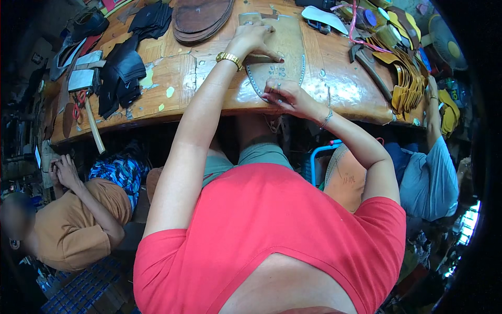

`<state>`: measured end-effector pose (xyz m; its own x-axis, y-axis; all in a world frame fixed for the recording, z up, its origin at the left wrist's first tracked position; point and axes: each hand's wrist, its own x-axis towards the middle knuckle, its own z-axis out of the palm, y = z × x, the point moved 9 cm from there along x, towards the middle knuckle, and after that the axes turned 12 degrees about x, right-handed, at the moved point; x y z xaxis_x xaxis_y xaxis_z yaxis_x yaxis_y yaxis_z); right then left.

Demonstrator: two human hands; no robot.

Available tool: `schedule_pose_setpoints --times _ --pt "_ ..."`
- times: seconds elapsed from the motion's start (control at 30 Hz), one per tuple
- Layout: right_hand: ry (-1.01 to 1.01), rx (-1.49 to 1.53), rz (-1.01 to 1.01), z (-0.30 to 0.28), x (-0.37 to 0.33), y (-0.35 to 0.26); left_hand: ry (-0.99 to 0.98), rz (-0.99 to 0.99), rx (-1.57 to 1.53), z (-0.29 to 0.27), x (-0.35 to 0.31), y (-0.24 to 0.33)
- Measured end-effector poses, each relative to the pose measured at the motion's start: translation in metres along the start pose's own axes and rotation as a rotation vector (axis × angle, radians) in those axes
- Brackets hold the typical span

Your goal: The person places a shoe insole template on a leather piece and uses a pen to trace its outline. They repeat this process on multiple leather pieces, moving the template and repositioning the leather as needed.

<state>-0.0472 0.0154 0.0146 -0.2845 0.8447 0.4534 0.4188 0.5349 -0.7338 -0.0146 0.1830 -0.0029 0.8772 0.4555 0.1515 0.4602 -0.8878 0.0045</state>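
A tan leather piece (288,44) with a rounded near end lies flat on the wooden table (162,78). Pale stitches or marks run along its curved edge, and dark handwriting is on its face. My left hand (255,41) rests across its left side, open, with the thumb and fingers spread on the leather. At the rounded near edge, my right hand (288,98) is closed in a pinch. Whatever those fingers hold, if anything, is too small or hidden to make out.
Stacked brown leather pieces (203,21) lie at the far left, with black pieces (123,73) nearer. A hammer (372,73) and yellow-brown strips (409,78) lie at the right. A wooden handle (94,123) overhangs the edge. People sit at left (78,225) and right (429,178).
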Motion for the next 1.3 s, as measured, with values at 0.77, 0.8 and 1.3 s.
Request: schedule_pose_setpoints --times 0.77,0.8,1.3 --pt "-0.028 0.048 -0.005 0.007 0.014 0.007 -0.007 0.022 -0.069 0.008 0.006 -0.012" --pt "0.004 0.128 0.155 0.003 0.011 0.022 -0.021 0.031 -0.081 0.007 0.007 -0.013" --pt "0.192 0.617 0.499 0.002 0.009 0.064 -0.007 0.033 -0.13 0.012 0.012 -0.02"
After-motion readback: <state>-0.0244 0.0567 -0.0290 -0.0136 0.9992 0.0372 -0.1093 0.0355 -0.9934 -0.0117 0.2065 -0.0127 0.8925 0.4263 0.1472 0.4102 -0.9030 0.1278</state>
